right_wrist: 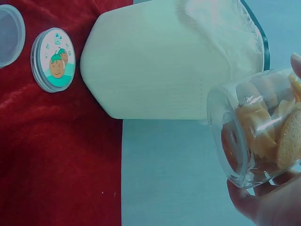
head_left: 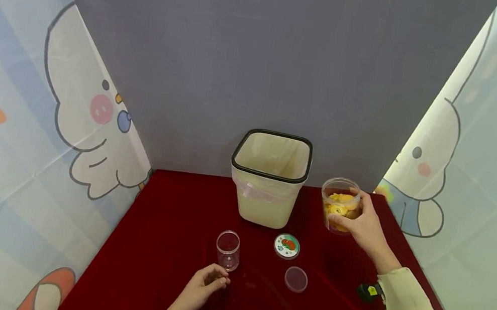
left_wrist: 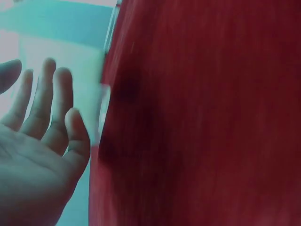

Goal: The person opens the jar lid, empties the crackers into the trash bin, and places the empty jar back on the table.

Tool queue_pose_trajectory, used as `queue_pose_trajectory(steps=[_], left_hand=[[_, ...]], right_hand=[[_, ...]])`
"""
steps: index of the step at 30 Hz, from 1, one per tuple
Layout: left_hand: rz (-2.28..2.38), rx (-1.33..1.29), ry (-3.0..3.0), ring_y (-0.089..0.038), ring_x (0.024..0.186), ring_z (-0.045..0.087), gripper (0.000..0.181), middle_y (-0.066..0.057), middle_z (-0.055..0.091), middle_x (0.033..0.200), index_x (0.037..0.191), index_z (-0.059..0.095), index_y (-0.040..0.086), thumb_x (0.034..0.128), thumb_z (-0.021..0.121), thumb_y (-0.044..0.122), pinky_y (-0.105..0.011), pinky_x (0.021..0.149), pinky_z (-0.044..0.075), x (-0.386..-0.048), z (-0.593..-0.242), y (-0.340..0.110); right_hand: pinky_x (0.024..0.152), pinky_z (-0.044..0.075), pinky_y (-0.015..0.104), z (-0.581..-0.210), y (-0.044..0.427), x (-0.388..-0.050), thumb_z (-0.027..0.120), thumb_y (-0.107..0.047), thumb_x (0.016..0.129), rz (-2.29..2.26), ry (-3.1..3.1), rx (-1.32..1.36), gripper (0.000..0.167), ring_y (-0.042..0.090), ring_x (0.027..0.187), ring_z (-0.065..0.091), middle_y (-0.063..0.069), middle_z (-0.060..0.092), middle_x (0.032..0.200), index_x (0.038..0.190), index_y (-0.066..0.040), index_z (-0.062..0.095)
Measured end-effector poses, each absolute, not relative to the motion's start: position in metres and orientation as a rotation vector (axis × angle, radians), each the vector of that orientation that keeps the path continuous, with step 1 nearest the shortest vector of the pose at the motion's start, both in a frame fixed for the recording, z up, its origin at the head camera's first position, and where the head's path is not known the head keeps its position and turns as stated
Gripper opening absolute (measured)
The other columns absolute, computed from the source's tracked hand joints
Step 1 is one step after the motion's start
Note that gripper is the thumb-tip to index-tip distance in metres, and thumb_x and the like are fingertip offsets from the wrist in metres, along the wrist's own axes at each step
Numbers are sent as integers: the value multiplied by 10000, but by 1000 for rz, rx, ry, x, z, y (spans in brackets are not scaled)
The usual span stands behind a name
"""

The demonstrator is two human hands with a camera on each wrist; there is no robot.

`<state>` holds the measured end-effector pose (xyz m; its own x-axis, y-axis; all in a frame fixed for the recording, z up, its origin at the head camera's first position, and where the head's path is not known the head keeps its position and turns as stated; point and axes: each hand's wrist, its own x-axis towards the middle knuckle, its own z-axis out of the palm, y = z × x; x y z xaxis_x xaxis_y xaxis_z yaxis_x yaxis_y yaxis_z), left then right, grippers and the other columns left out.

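Observation:
On the right, my right hand (head_left: 364, 227) grips a clear plastic jar (right_wrist: 225, 127), lidless and raised beside the bin. Inside it lie yellow-orange food pieces (head_left: 339, 205), perhaps dried fruit or bread slices; their exact kind is unclear. My left hand (head_left: 200, 289) holds nothing, its fingers loosely bent just in front of a smaller clear jar (head_left: 227, 251) standing on the cloth. In the left wrist view the same hand (left_wrist: 40, 150) shows its fingers spread. A round lid with a fruit picture (head_left: 287, 246) and a plain translucent lid (head_left: 296, 280) lie between the hands.
A cream bin (head_left: 266, 205) with a black rim and a plastic liner stands at the back of the dark red cloth (head_left: 169, 217). A grey wall (head_left: 258, 65) rises behind, with printed curtains (head_left: 27, 51) at both sides. The right wrist wears a dark strapped device (head_left: 369, 291).

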<state>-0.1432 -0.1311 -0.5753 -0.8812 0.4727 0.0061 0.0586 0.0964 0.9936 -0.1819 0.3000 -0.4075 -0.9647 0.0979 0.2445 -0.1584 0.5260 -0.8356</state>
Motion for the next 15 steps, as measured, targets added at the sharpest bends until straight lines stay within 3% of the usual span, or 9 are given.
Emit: queue_pose_trajectory(steps=[6,11,15], left_hand=[[2011,245,2381,-208,878,630,275,-118,674,1002,1115,617,-2,914,735,144,-314,753,511,-149,-573,-147],[2023,205,2558,-227,1045,560,550,-136,611,1220,1269,556,49,807,843,126,-362,813,441,-159,-574,-141],[1980,261,2617,-255,1158,499,726,-117,533,1339,1381,489,115,770,879,165,-421,862,419,-168,-577,-131]], right_hand=[[815,416,153,-397,299,-186,826,-309,838,1387,-2529,47,929,357,1153,498,235,453,1332,1522,-74,243],[805,420,160,-390,298,-193,831,-300,832,1373,-2522,51,925,353,1134,509,240,472,1314,1526,-81,261],[874,434,291,-383,298,-203,825,-320,837,1377,-2551,65,942,358,1154,503,236,473,1339,1540,-77,247]])
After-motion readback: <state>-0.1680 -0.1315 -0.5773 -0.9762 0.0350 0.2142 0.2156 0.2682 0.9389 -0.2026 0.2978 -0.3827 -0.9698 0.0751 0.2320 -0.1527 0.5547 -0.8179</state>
